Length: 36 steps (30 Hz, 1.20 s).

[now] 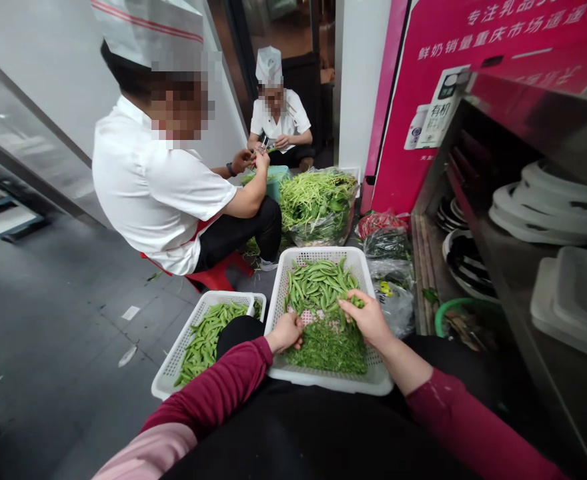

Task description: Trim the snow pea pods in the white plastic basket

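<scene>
A white perforated basket (368, 383) rests on my lap, with whole green pods (316, 283) in its far half and a heap of small green trimmings or shelled pieces (331, 350) in its near half. My left hand (286, 332) is closed at the basket's left side, its fingertips curled over the edge of the heap; what it holds is too small to name. My right hand (366, 317) pinches some green pods over the basket's right side. A second white basket (166, 380) of green pods stands at the left, partly behind my knee.
A person in white (163, 180) sits close by on a red stool (218, 273); another person (281, 120) crouches farther back. Leafy greens (318, 200) and plastic bags (391, 287) lie ahead. A metal shelf (503, 267) with dishes borders the right.
</scene>
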{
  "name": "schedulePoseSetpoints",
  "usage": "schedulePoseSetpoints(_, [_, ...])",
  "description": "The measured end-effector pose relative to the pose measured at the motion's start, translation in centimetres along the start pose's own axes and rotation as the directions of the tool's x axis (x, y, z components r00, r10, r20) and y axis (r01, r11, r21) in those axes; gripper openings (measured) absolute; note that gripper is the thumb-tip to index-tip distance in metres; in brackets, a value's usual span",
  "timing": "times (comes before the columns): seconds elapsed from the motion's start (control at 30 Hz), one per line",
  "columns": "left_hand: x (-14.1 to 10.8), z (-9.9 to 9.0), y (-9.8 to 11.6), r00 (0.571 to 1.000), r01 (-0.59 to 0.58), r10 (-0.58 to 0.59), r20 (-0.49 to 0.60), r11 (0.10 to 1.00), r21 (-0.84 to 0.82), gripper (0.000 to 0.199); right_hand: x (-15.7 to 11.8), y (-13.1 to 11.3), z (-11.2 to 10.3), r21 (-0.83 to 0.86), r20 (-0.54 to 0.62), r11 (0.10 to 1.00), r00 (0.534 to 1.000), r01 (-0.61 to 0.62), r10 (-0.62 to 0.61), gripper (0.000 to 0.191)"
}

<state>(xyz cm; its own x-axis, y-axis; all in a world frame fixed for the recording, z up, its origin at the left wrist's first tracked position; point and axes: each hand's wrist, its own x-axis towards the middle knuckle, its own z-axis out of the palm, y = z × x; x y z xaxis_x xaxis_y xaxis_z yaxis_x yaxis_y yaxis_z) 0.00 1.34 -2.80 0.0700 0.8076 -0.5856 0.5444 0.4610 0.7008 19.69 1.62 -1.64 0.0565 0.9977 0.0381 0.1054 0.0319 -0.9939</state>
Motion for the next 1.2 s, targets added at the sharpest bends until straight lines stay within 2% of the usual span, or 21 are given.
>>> schedulePoseSetpoints(0.07, [-0.4,-0.6,0.4,0.995,-0.087,0.084,0.057,0.995,0.053,0.015,0.4,0.4,-0.1,0.100,0.031,0.992,0.997,-0.074,0.071,0.028])
schedulePoseSetpoints(0.13, [-1.3,-1.0,1.8,0.960,-0.247,0.234,0.152,0.966,0.076,0.033,0.6,0.6,0.0,0.146,0.096,0.983,0.990,-0.112,0.099,0.029])
schedulePoseSetpoints(0.17, [-1.7,-1.1,2.8,0.933,-0.315,0.291,0.213,0.945,0.088,0.036,0.6,0.7,0.1,0.149,0.134,0.980,0.985,-0.129,0.109,0.029])
schedulePoseSetpoints(0.23, [-2.3,-1.1,4.6,0.885,-0.396,0.329,0.330,0.904,0.162,0.027,0.6,0.6,0.3,0.106,0.175,0.985,0.978,-0.136,0.116,0.028])
schedulePoseSetpoints(0.3, [-2.6,-1.0,5.8,0.850,-0.495,0.358,0.386,0.793,0.355,0.028,0.6,0.4,0.1,-0.023,0.124,0.998,0.991,-0.053,0.056,0.028])
schedulePoseSetpoints(0.37, [-2.6,-1.2,6.4,0.819,-0.574,0.412,0.399,0.573,0.586,0.028,0.5,0.2,-0.2,-0.206,0.113,0.971,0.989,0.122,-0.100,0.028])
schedulePoseSetpoints(0.43, [-2.8,-1.4,6.3,0.800,-0.582,0.422,0.426,0.376,0.721,0.025,0.2,0.1,-0.4,-0.323,0.301,0.892,0.928,0.318,-0.221,0.027])
schedulePoseSetpoints(0.5, [-3.0,-1.6,6.0,0.787,-0.595,0.406,0.465,0.296,0.748,0.024,-0.1,0.2,-0.2,-0.339,0.534,0.834,0.819,0.435,-0.210,0.019])
schedulePoseSetpoints(0.53, [-3.1,-1.6,5.8,0.774,-0.609,0.419,0.474,0.291,0.738,0.024,-0.3,0.3,0.0,-0.340,0.590,0.825,0.786,0.451,-0.186,0.013])
schedulePoseSetpoints(0.57, [-3.1,-1.6,5.6,0.762,-0.620,0.454,0.461,0.305,0.723,0.025,-0.5,0.4,0.3,-0.349,0.593,0.828,0.787,0.439,-0.168,0.008])
schedulePoseSetpoints(0.63, [-2.9,-1.1,5.2,0.748,-0.613,0.559,0.357,0.377,0.694,0.027,-0.8,0.5,1.2,-0.353,0.483,0.875,0.865,0.333,-0.135,0.006])
schedulePoseSetpoints(0.7, [-2.3,-0.4,4.7,0.747,-0.565,0.645,0.162,0.487,0.666,0.032,-1.0,0.5,2.0,-0.243,0.337,0.964,0.941,0.110,-0.023,0.015])
schedulePoseSetpoints(0.77, [-1.5,0.6,4.1,0.751,-0.508,0.660,-0.013,0.591,0.626,0.037,-0.9,0.5,2.4,0.003,0.281,0.985,0.946,-0.170,0.162,0.023])
schedulePoseSetpoints(0.8, [-1.1,1.0,3.7,0.766,-0.484,0.641,-0.048,0.624,0.613,0.039,-0.7,0.4,2.3,0.148,0.275,0.946,0.931,-0.288,0.240,0.025])
schedulePoseSetpoints(0.83, [-0.7,1.4,3.1,0.794,-0.462,0.607,-0.035,0.639,0.616,0.039,-0.4,0.3,1.8,0.291,0.258,0.883,0.919,-0.368,0.298,0.026])
schedulePoseSetpoints(0.9, [-0.1,1.8,1.8,0.869,-0.422,0.483,0.111,0.604,0.676,0.031,0.7,0.1,0.0,0.544,0.152,0.744,0.917,-0.388,0.368,0.026])
schedulePoseSetpoints(0.97, [0.4,1.8,0.6,0.898,-0.420,0.351,0.263,0.512,0.749,0.014,2.2,-0.3,-2.5,0.725,0.011,0.626,0.913,-0.288,0.407,0.025])
schedulePoseSetpoints(1.0, [0.7,1.6,0.2,0.894,-0.430,0.337,0.294,0.468,0.772,0.018,2.9,-0.5,-3.6,0.780,-0.029,0.579,0.909,-0.240,0.417,0.023])
schedulePoseSetpoints(1.07, [1.6,1.2,0.3,0.860,-0.457,0.423,0.284,0.396,0.796,0.033,3.8,-0.8,-5.2,0.824,-0.036,0.522,0.898,-0.222,0.439,0.019])
schedulePoseSetpoints(1.13, [3.2,1.0,1.6,0.809,-0.461,0.532,0.248,0.314,0.830,0.032,4.0,-1.0,-5.2,0.802,0.034,0.520,0.890,-0.295,0.454,0.016])
schedulePoseSetpoints(1.2, [5.1,1.0,3.4,0.773,-0.457,0.569,0.280,0.193,0.868,0.027,3.7,-0.9,-4.1,0.737,0.141,0.547,0.882,-0.397,0.450,0.022])
